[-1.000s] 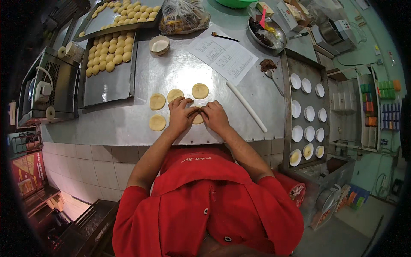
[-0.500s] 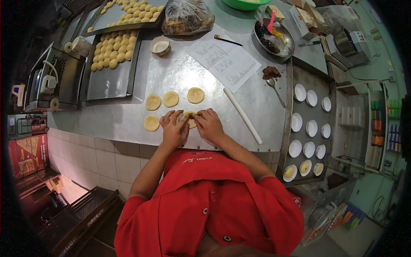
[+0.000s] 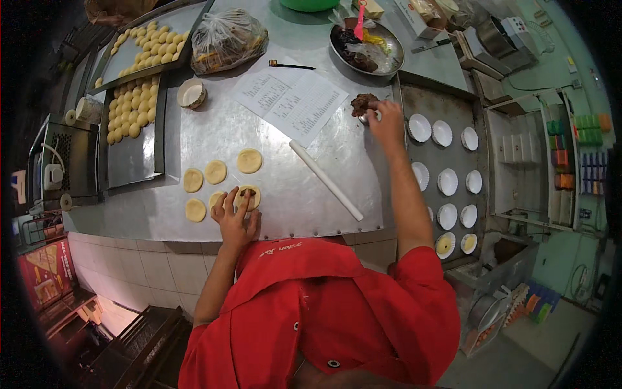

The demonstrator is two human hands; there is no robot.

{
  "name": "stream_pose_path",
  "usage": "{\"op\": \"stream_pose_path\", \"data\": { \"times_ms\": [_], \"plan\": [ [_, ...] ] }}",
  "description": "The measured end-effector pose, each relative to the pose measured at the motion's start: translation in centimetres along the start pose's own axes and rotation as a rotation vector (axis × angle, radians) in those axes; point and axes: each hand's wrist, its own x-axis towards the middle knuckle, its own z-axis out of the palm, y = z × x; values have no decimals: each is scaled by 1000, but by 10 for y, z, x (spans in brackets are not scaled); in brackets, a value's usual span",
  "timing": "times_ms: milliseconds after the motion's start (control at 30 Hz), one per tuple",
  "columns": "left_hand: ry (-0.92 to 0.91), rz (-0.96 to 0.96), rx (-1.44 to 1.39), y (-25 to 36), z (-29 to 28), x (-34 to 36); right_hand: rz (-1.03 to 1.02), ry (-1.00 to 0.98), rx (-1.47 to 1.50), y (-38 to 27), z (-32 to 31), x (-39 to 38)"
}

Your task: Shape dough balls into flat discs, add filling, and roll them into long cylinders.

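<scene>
My left hand (image 3: 237, 222) is over the table's near side with its fingers apart. A fingertip presses the brown filling in the middle of a flat round of dough (image 3: 255, 197). Beside it lie several other dough rounds (image 3: 216, 172), one partly covered by my left fingers. My right hand (image 3: 387, 124) reaches far to the right, closed at a lump of dark brown paste (image 3: 363, 102). Just below the paste shows a bit of a metal spoon (image 3: 364, 119); its handle is hidden, and I cannot make out what is between my right fingers.
A white rolling pin (image 3: 326, 180) and printed sheets (image 3: 291, 97) lie mid-table. On the right, a metal tray (image 3: 414, 97) holds white paper cups (image 3: 447, 182). Dough balls (image 3: 133, 107) fill trays at the left. A steel bowl (image 3: 396, 61) and a filled plastic bag (image 3: 228, 40) stand farther back.
My right hand has left the dough round and moved up and right to the brown paste. My left hand stays at the dough. The whole view has shifted to the right.
</scene>
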Motion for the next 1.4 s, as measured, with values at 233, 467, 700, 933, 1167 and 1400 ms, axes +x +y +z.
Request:
{"op": "stream_pose_path", "data": {
  "times_ms": [233, 467, 700, 933, 1167, 1400],
  "plan": [
    [55, -132, -53, 3, -11, -13, -248, -162, -143, 19, 4, 41],
    [103, -206, -66, -3, -26, -33, -406, -248, -303, 18, 13, 49],
    [149, -194, -122, -14, -29, -41, -429, -181, -391, 13, 9, 45],
    [171, -172, -189, -38, -36, -53, 232, -164, 116, 25, 3, 43],
    [197, -193, -234, -73, -39, -70, 665, -446, 1185, -89, 8, -8],
    [214, -144, -291, -103, -45, -48, 542, -790, 1224, -257, 82, -101]
  ]
}}
